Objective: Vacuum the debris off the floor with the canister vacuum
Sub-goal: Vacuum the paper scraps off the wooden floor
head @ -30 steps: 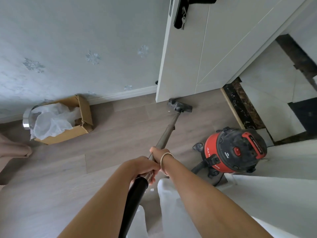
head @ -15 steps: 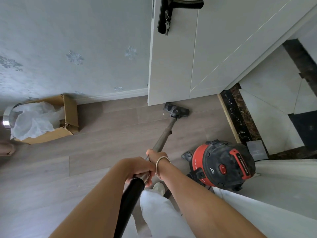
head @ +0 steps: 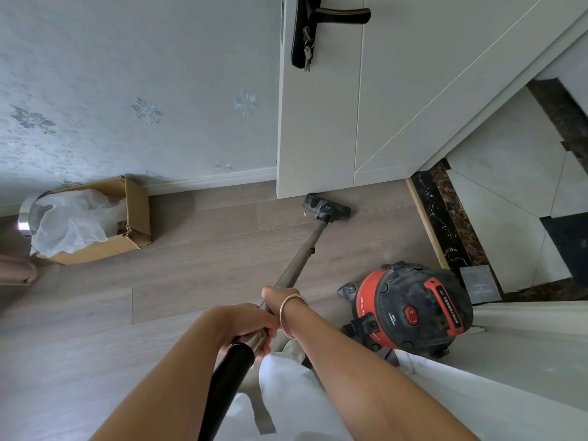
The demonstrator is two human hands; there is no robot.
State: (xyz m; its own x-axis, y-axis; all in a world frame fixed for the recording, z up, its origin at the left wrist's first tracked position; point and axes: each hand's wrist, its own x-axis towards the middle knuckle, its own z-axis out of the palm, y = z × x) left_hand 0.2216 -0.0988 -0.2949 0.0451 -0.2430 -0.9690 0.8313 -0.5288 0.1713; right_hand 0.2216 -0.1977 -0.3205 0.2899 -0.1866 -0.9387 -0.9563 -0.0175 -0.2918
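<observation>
While I watch through the head camera, both hands are closed round the vacuum's tube in the lower middle of the frame. The left hand point(head: 245, 323) grips where the black hose point(head: 229, 383) joins the metal wand point(head: 299, 259). The right hand point(head: 273, 297), with a silver bangle point(head: 288, 313) on its wrist, grips the wand just beyond it. I see the wand slanting up to the dark floor nozzle point(head: 327, 209), which lies flat on the wood floor point(head: 191, 281) at the centre, just beside the bottom edge of the white door point(head: 321, 122). A tiny pale speck point(head: 305, 213) lies on the boards at the nozzle's left end. The red and black canister vacuum point(head: 413, 310) sits on the floor right of centre, near the dark marble threshold point(head: 439, 218). At the left edge a cardboard box point(head: 127, 224) stands against the wall, with crumpled clear plastic point(head: 70, 224) lying over it. Keys point(head: 307, 55) hang below the black door handle point(head: 337, 14) at the top.
</observation>
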